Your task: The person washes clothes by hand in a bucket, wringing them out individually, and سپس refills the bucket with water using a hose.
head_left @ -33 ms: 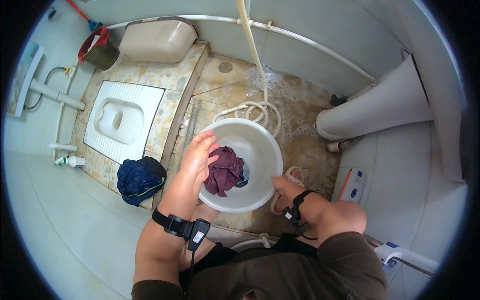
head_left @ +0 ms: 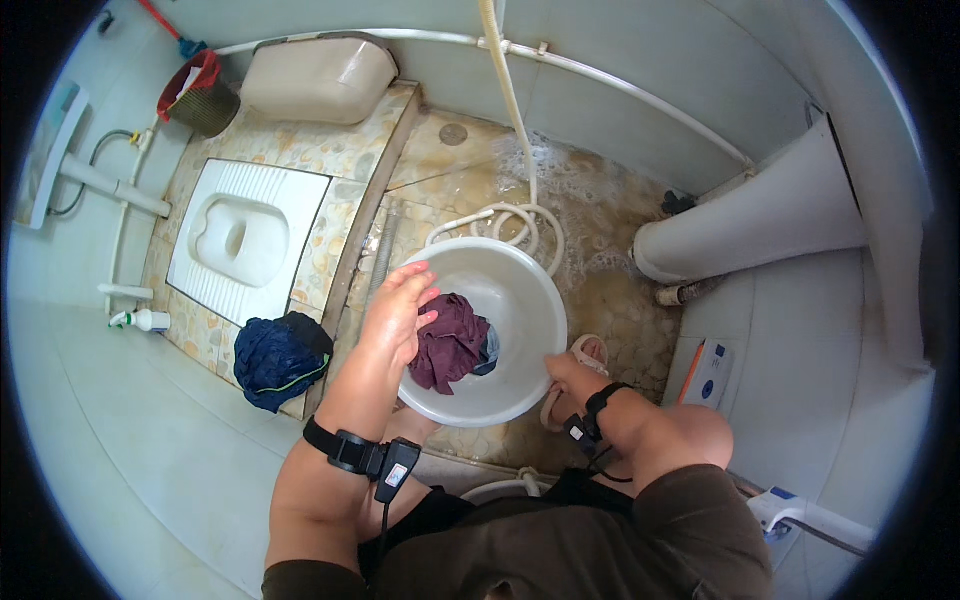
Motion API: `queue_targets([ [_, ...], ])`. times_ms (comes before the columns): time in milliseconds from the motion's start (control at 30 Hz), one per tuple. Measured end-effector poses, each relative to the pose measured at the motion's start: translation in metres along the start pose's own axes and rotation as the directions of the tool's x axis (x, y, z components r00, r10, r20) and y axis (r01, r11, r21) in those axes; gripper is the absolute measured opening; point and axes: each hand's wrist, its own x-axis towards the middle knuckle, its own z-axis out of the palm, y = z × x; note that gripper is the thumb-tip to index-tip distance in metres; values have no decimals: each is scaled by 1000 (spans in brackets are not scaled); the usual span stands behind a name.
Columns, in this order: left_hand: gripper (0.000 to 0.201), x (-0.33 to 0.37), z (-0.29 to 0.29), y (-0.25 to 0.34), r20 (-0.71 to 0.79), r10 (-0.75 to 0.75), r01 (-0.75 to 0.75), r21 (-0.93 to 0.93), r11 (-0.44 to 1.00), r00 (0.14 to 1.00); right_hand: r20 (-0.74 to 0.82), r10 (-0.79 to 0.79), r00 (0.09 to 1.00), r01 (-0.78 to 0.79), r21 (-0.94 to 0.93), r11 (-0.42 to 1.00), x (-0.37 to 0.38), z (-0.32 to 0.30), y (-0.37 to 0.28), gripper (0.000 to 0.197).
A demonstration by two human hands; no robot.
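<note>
A white round basin [head_left: 530, 290] stands on the wet pebble floor in front of me. A maroon cloth [head_left: 452, 345] lies bunched in it, with a bit of blue fabric beside it. My left hand [head_left: 398, 308] rests on the cloth's left side at the basin's rim, fingers spread and holding nothing. My right hand [head_left: 568, 375] grips the basin's near right rim. Both wrists wear black bands with small devices.
A white hose [head_left: 505, 222] coils behind the basin. A dark blue cloth [head_left: 280, 355] lies on the raised step by the squat toilet [head_left: 240, 240]. A white pedestal [head_left: 750, 230] stands right, a slipper [head_left: 592, 350] by the basin, a spray bottle [head_left: 140, 320] at left.
</note>
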Motion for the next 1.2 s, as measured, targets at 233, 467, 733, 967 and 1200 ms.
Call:
queue_targets([
  [233,35,-1,1,18,16,43,-42,-33,999,999,212,167,963,-127,-190,973,28,-48,-18,44],
  [467,33,-4,-11,20,2,30,-30,-79,996,1000,-250,-738,626,362,-746,559,2,-59,-106,70],
  [733,31,-7,-23,15,-5,1,-2,-153,988,1000,-392,-908,-146,799,-588,125,-166,-119,-449,54],
  [967,31,-2,-32,16,0,-14,14,-237,971,1000,-392,-899,-194,785,-612,97,-239,-125,-575,47],
  [1200,33,-4,-30,31,16,-12,17,-278,960,1000,-129,-991,-43,936,-352,5,-240,-175,-603,21],
])
